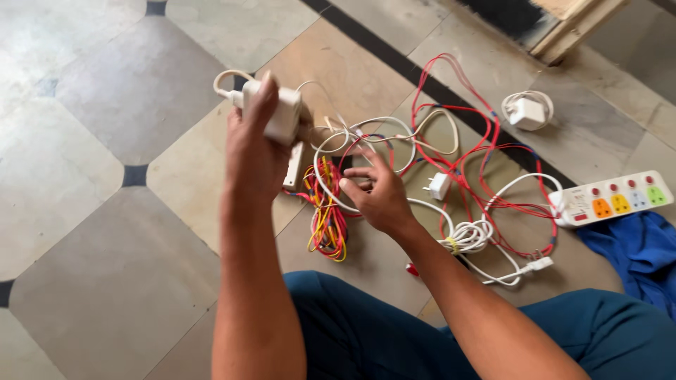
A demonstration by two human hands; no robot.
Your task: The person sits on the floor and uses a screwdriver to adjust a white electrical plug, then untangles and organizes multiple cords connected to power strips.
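My left hand (255, 151) is raised above the tiled floor and grips a white power adapter (284, 112) whose thin white cord loops behind it. My right hand (374, 191) hovers lower, fingers spread, over a tangle of white cables (366, 137) and touches none that I can tell. Just left of that hand lies a bundle of red and yellow wires (326, 218). Beneath the adapter, partly hidden, a second white block (293, 165) rests on the floor.
Red wire (486, 151) sprawls to the right around a small white plug (439, 186) and a tied white cable coil (473, 236). A white charger (528, 111) sits farther back. A white power strip (611, 198) lies by blue cloth (637, 250). My blue-trousered legs (366, 331) fill the bottom.
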